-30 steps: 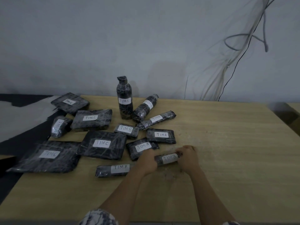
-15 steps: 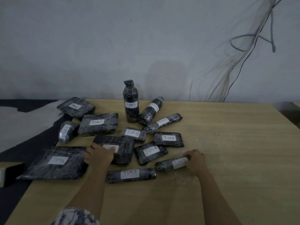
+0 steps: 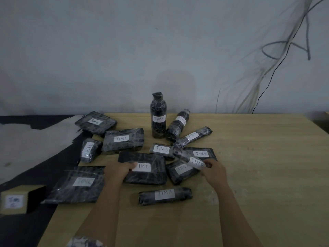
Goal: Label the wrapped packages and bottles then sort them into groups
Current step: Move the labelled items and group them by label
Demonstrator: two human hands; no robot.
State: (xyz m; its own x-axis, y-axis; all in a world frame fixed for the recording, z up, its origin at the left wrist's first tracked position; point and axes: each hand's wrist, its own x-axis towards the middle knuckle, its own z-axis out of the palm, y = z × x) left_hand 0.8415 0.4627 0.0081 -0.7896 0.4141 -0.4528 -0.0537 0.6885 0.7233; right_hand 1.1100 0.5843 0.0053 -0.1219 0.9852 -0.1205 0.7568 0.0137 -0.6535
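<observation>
As TIMB roll [image 3: 185,155] juts from right grip [image 3: 213,171], left grip [image 3: 116,169] clasps package [image 3: 149,176]

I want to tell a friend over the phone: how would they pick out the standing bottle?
Start at the wooden table, then look to its far edge near the grey wall. The black-wrapped bottle labelled TIM C is there. It is the only item standing upright; the smaller bottle to its right is tilted.
</observation>
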